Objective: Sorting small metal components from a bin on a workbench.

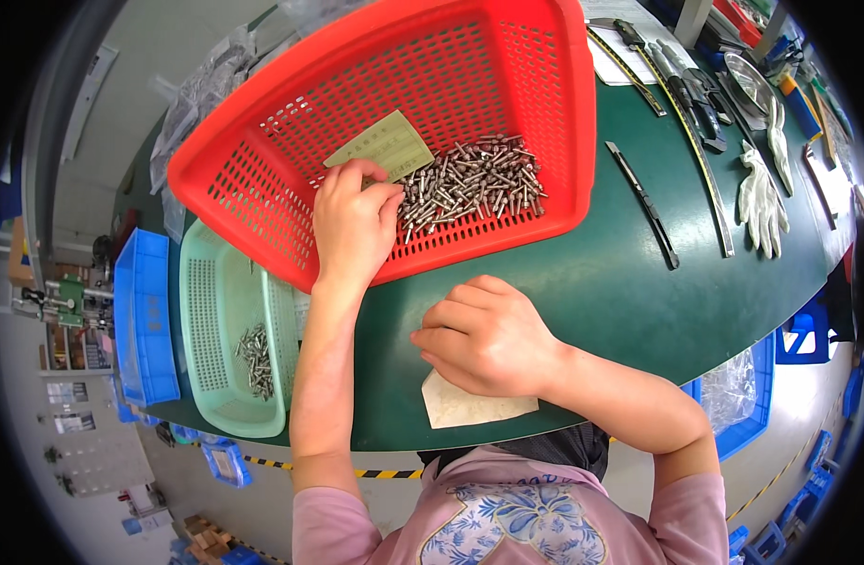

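Observation:
My left hand (349, 221) reaches into the red perforated basket (380, 71). Its fingers are curled, thumb and forefinger close together, at the left edge of a heap of small silvery screw-like metal parts (474, 184). Whatever is between those fingertips is too small to make out. Just behind the hand, a yellowish printed card (390, 141) leans in the basket, its lower edge by my fingers. My right hand (489, 337) is closed, palm down, above the near edge of the table; its fingertips are partly hidden. A pale beige sheet (474, 405) lies beneath it, partly covered.
On the left stand a mint-green basket (206, 311) with similar metal parts and a blue bin (145, 315). A black cutter knife (644, 202), a steel rule (705, 179), and white gloves (762, 202) lie on the green table (583, 301)'s right side.

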The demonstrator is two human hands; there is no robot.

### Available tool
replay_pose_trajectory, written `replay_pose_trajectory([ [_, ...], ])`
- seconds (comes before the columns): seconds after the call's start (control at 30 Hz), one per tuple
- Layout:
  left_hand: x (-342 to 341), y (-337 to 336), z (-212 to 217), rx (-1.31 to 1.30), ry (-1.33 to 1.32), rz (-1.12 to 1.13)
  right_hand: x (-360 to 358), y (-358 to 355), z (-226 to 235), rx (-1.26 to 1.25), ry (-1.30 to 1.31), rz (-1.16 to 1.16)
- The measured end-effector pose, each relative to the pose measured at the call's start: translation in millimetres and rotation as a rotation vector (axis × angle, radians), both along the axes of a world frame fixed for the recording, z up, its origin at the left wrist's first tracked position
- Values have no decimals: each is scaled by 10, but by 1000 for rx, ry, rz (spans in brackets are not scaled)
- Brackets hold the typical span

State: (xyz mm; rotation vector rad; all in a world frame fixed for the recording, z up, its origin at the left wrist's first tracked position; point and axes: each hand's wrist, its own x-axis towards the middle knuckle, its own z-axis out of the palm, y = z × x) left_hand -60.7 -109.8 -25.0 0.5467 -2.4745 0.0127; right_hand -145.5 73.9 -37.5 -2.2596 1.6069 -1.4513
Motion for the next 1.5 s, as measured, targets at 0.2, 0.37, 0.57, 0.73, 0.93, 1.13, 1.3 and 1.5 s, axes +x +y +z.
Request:
replay_pose_trajectory([
  [0.2,-13,42,-10,-40,25,-5,-13,0,22,26,14,15],
  [0.37,-52,36,-28,-67,19,59,-31,0,8,39,17,7],
  [0.57,10,-19,-47,-55,31,65,-24,-2,37,49,20,12],
  [0.73,87,268,131,20,106,29,-169,-32,98,32,-13,-173],
  [0.93,284,819,203,798,356,-126,-250,-66,114,59,-31,-290],
  [1.13,363,921,40,1138,642,-240,-168,-61,80,96,-197,-204],
  [1.3,395,978,-40,1262,732,-278,-104,-60,45,114,-268,-158],
  [1.5,378,1042,-39,1441,796,-320,-105,-36,57,180,-508,-65],
])
